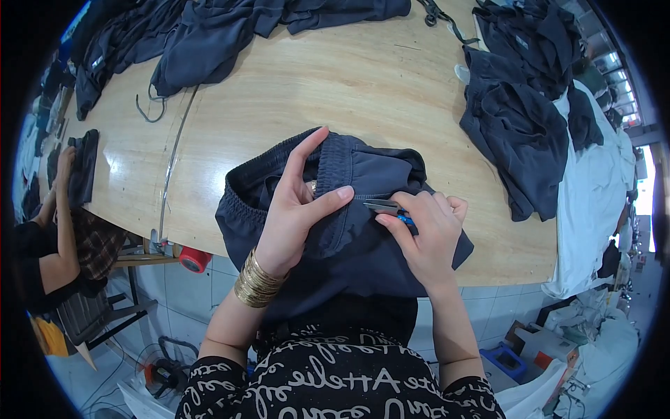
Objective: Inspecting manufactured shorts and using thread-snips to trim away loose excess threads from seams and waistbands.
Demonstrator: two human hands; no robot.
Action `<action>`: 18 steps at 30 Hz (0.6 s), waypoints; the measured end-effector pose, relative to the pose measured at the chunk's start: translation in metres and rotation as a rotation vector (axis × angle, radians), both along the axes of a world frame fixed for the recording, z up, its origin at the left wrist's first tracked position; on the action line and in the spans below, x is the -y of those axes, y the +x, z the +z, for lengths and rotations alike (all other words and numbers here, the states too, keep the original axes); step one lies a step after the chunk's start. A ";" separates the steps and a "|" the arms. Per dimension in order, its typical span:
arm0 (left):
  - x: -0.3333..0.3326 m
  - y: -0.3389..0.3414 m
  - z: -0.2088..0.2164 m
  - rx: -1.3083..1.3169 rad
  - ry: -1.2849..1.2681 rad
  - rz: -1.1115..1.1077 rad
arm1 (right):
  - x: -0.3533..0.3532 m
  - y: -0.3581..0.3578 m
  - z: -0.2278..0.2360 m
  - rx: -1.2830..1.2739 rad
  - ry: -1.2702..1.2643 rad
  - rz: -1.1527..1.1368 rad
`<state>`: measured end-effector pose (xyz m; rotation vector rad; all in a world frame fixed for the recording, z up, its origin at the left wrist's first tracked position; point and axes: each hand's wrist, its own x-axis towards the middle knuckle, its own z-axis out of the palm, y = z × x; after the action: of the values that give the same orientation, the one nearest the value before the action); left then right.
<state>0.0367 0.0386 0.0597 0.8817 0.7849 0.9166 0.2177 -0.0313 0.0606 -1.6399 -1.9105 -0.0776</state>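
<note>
Dark navy elastic-waist pants (384,171) lie bunched at the table's near edge, part of them hanging down in front of me. The gathered waistband (335,164) faces up, its opening to the left. My left hand (296,202) grips the waistband, thumb on top of the fabric and index finger stretched along the elastic; its other fingers are hidden inside the opening. In my right hand (427,230) are small thread snips (381,205) with metal blades and a blue handle. Their tips point left, touching or just above the fabric beside my left thumb.
More dark garments lie along the far edge (209,42) and in a pile (516,119) at the right, beside white cloth (593,188). A seam (178,146) crosses the wooden table. At the left, a co-worker's arm (66,202) reaches to a folded dark garment (85,167).
</note>
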 end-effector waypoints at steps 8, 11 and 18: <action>0.001 0.001 0.005 0.037 -0.011 -0.020 | 0.001 -0.004 0.006 -0.004 -0.053 -0.008; 0.002 0.002 0.007 0.078 -0.031 -0.005 | 0.001 -0.005 0.007 -0.004 -0.046 -0.005; 0.001 -0.002 0.001 0.024 0.003 -0.045 | 0.001 -0.007 0.008 0.032 -0.041 -0.016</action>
<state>0.0347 0.0379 0.0611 0.8864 0.7407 0.8873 0.2109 -0.0320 0.0688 -1.6901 -1.9351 -0.0724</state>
